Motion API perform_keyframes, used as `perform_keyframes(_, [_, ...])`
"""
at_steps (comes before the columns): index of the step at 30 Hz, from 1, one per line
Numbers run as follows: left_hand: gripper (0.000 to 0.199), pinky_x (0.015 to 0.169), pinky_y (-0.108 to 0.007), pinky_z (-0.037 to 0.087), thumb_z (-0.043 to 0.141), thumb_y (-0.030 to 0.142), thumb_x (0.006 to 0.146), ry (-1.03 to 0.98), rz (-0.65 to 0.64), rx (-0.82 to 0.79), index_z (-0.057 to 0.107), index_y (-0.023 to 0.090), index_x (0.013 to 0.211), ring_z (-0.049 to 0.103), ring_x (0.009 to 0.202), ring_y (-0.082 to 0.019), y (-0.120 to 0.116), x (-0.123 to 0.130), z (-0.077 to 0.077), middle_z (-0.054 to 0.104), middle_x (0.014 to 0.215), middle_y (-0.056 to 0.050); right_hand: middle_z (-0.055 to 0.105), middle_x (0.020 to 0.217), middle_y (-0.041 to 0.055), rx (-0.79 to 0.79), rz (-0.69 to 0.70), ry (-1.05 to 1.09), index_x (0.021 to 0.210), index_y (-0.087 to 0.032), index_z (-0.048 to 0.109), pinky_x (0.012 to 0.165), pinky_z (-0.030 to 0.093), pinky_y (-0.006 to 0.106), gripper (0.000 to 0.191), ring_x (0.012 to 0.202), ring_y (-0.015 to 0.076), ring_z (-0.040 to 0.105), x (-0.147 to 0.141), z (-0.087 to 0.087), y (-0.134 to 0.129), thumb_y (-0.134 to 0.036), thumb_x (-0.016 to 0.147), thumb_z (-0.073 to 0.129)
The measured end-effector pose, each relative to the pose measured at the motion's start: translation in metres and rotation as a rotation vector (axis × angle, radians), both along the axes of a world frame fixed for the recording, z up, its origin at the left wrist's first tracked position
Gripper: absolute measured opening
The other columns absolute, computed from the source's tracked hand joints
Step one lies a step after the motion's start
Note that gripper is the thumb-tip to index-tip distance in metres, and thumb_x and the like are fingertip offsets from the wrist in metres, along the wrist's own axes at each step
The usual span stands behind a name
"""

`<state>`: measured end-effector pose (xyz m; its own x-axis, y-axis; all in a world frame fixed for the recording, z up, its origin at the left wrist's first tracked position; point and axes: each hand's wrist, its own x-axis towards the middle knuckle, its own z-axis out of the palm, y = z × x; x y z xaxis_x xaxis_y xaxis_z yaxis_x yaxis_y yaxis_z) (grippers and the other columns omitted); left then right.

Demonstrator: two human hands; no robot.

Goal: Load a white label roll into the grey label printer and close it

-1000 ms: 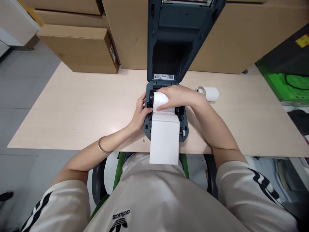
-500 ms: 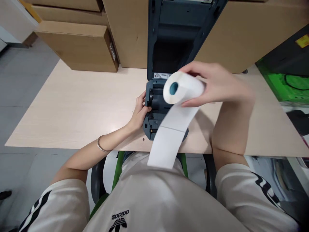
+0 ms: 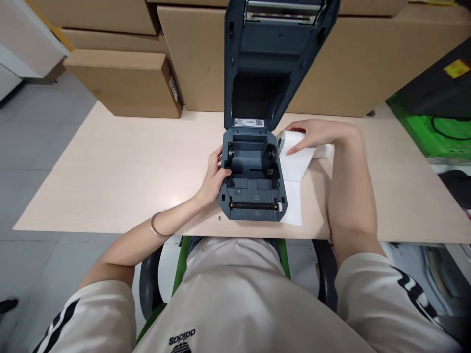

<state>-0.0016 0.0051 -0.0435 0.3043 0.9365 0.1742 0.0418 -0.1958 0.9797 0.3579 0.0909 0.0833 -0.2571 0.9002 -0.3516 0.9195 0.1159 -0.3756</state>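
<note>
1. I am counting two hands and one dark printer (image 3: 243, 189), which is standing on one desk (image 3: 128, 162) with its single lid (image 3: 274, 54) leaning up and back.
2. Left grip (image 3: 214, 177): it is clasping the printer's left wall, thumb lapping over the rim, fingers lying outside.
3. Right grip (image 3: 312, 132): it is pinching one white paper roll (image 3: 289, 139) between thumb and fingers, just beside the printer's right side.
4. One paper strip (image 3: 292, 196) is trailing from that roll toward the desk's front edge.
5. I am noting a second roll (image 3: 324, 151), partly hidden, lying near the right wrist.
6. Inside the printer, one black roller (image 3: 253, 206) is spanning the front.
</note>
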Motion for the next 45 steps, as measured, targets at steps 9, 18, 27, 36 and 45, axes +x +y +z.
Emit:
perform_keyframes(9, [0.076,0.134,-0.054,0.045,0.064,0.037,0.090,-0.014,-0.008,-0.003,0.044,0.039,0.163,0.045,0.159,-0.035,0.000,0.000,0.002,0.044,0.177,-0.004,0.075,0.153,0.0070,-0.050,-0.076,0.222,0.133,-0.032,0.079,0.122,0.055,0.054,0.078,0.142,0.0404,0.068,-0.001,-0.013,0.005,-0.076,0.071,0.092])
perform_keyframes(18, [0.075,0.132,-0.053,0.046,0.064,0.039,0.092,0.011,-0.030,-0.027,0.045,0.040,0.165,0.047,0.155,-0.035,0.000,-0.005,0.007,0.045,0.172,-0.005,0.079,0.139,0.0107,-0.082,-0.275,0.152,0.115,-0.030,0.079,0.111,0.057,0.053,0.061,0.129,0.0392,0.071,0.060,-0.022,0.013,-0.043,0.057,0.090])
perform_keyframes(27, [0.077,0.133,-0.055,0.044,0.066,0.038,0.089,0.027,-0.005,-0.015,0.046,0.037,0.163,0.045,0.156,-0.036,0.003,-0.004,0.007,0.049,0.168,-0.006,0.080,0.107,0.0131,-0.013,-0.359,-0.128,0.099,-0.027,0.079,0.091,0.063,0.056,0.050,0.099,0.0399,0.074,0.044,-0.009,0.003,-0.051,0.056,0.088])
perform_keyframes(36, [0.079,0.139,-0.053,0.039,0.066,0.038,0.088,0.005,0.013,-0.018,0.044,0.035,0.164,0.036,0.166,-0.037,0.002,0.000,0.004,0.046,0.171,-0.006,0.081,0.121,0.0089,0.467,-0.070,0.242,0.122,-0.033,0.081,0.110,0.057,0.065,0.050,0.112,0.0415,0.074,-0.034,0.081,-0.096,-0.056,0.078,0.076])
perform_keyframes(45, [0.079,0.138,-0.054,0.039,0.062,0.036,0.089,0.044,0.039,-0.024,0.044,0.030,0.166,0.043,0.161,-0.036,-0.004,0.005,0.014,0.050,0.167,-0.011,0.065,0.156,0.0243,0.241,0.157,-0.078,0.164,-0.009,0.055,0.111,0.059,0.057,0.072,0.134,0.0442,0.071,-0.160,0.015,-0.093,-0.021,0.093,0.064])
